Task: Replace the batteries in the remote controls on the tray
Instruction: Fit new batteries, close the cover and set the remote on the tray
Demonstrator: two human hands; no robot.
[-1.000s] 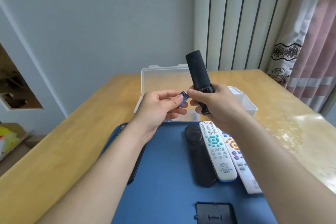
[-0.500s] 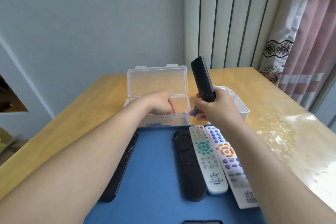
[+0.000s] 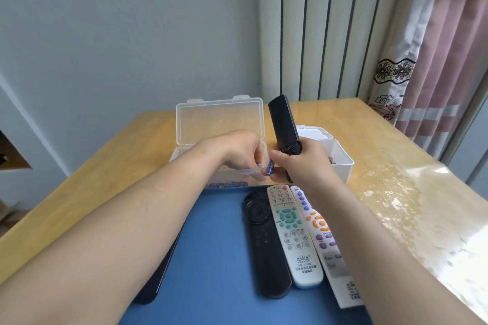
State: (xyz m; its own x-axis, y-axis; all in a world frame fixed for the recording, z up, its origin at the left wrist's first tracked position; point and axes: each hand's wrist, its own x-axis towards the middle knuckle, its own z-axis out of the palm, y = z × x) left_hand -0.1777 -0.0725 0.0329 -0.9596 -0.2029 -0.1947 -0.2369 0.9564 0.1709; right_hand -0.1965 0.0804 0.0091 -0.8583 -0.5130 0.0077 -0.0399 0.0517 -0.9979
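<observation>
My right hand (image 3: 303,163) grips a black remote (image 3: 284,121) upright above the far edge of the blue tray (image 3: 211,245), and its thumb also pins a blue battery (image 3: 270,166) against the fingers. My left hand (image 3: 237,150) reaches into the open clear plastic box (image 3: 219,121), its fingertips pinching a small blue battery (image 3: 260,164). On the tray lie a black remote (image 3: 266,245), a white remote with green buttons (image 3: 293,235) and a white remote with orange and purple buttons (image 3: 322,232). Another black remote (image 3: 155,285) is partly hidden under my left forearm.
A white open box (image 3: 340,163) stands right of the clear one, behind my right hand. More blue batteries (image 3: 229,183) show through the clear box's front wall. The wooden table (image 3: 396,192) has a glossy cover; a wall and curtains are behind it.
My left hand went from beside the remote down into the clear box and now pinches a battery there. A blue battery now sits under my right thumb. The view tilted down.
</observation>
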